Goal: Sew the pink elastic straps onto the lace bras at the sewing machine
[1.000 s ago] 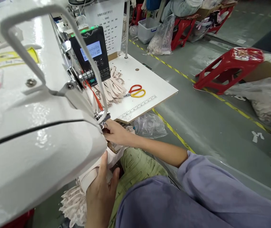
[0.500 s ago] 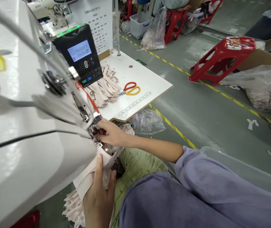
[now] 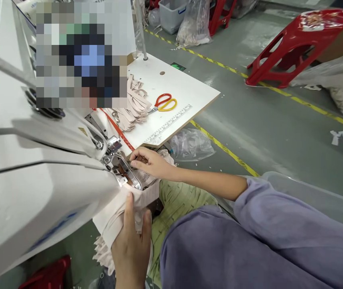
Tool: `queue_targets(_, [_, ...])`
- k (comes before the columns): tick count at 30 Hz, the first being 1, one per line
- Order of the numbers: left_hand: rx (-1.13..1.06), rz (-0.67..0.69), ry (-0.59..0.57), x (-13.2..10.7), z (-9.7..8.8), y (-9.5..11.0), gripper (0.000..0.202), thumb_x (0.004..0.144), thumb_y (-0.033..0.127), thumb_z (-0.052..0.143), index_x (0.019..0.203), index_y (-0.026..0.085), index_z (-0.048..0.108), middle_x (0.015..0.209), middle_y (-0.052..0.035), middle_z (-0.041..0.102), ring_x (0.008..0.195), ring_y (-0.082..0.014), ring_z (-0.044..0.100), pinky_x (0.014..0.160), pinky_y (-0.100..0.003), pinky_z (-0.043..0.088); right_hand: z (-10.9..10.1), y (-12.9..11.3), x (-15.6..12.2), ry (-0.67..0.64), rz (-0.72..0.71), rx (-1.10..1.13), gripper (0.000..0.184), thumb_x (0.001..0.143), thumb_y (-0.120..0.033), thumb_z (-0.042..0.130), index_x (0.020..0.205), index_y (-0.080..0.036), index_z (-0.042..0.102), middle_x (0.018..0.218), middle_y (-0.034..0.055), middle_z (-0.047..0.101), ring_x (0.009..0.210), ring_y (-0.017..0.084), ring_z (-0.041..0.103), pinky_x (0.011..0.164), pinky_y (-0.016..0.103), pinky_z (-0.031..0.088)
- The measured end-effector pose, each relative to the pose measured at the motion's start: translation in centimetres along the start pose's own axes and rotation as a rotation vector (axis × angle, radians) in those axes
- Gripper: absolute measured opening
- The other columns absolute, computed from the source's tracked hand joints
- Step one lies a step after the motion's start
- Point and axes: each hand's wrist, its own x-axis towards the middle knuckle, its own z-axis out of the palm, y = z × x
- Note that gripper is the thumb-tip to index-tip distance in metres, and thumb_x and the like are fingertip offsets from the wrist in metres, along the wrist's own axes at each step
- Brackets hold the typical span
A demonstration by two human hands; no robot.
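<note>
1. Gripping the pale pink fabric (image 3: 114, 218), the left hand (image 3: 132, 251) is closed on it with the thumb stretched along the top, just under the white sewing machine (image 3: 39, 180).
2. The fabric runs up from that hand to the metal plate (image 3: 126, 174) under the machine's head, and hangs over the person's lap.
3. The right hand (image 3: 149, 162) is nearly closed, its fingertips pinching the fabric's edge right beside the plate.
4. Behind it, on the white surface (image 3: 189, 86), a pile of pink strips (image 3: 133, 106) lies just beside red-and-yellow scissors (image 3: 165, 103).
5. A clear plastic bag (image 3: 191, 144) lies on the floor (image 3: 264, 132) below the surface's edge; a tilted red stool (image 3: 291, 44) is well beyond.
</note>
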Motion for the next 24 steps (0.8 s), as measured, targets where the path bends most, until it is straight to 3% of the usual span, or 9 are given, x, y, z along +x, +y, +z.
queue_targets(4, [0.005,0.036,0.01,0.2,0.2,0.2,0.055,0.099,0.045,0.045,0.148,0.022,0.039,0.095,-0.006,0.078,0.049,-0.0169,0.065,0.043,-0.025,0.035,-0.1,-0.1,-0.6,-0.027,0.01,0.014,0.021,0.093,-0.036,0.058,0.097,-0.016,0.061,0.095,0.0026,0.06,0.075,0.012,0.053,0.065,0.024,0.042])
queue_targets(8, [0.022,0.1,0.07,0.4,0.5,0.1,0.055,0.098,0.045,0.046,0.148,0.022,0.04,0.107,-0.0095,0.076,0.058,-0.0189,0.07,0.044,-0.024,0.04,-0.1,-0.3,-1.4,-0.05,0.019,0.039,0.023,0.093,-0.039,0.059,0.097,-0.016,0.061,0.095,0.0028,0.06,0.075,0.011,0.053,0.065,0.023,0.043])
queue_targets(14, [-0.005,0.124,0.062,0.6,0.6,0.2,0.057,0.097,0.046,0.047,0.148,0.022,0.037,0.105,-0.0107,0.076,0.051,-0.0186,0.068,0.044,-0.026,0.043,-0.2,-0.7,-2.4,-0.104,0.021,0.029,0.025,0.09,-0.041,0.062,0.097,-0.017,0.061,0.094,0.0024,0.06,0.076,0.012,0.055,0.067,0.025,0.044])
queue_targets(20, [-0.063,0.076,0.221,-0.1,1.4,0.5,0.08,0.094,0.047,0.053,0.156,0.011,0.016,0.122,-0.0246,0.068,0.096,-0.033,0.073,0.07,-0.039,0.058,-0.3,-1.1,-3.1,-0.09,0.016,0.018,0.026,0.087,-0.041,0.067,0.096,-0.017,0.061,0.096,0.0033,0.061,0.081,0.014,0.056,0.074,0.027,0.046])
queue_targets(24, [-0.096,0.08,0.267,-0.4,1.9,0.4,0.087,0.093,0.048,0.055,0.156,0.007,0.011,0.122,-0.0293,0.065,0.085,-0.0307,0.075,0.066,-0.037,0.058,-0.3,-1.4,-3.5,-0.086,-0.003,-0.007,0.029,0.086,-0.043,0.067,0.097,-0.017,0.06,0.097,0.0034,0.061,0.085,0.015,0.058,0.075,0.027,0.046])
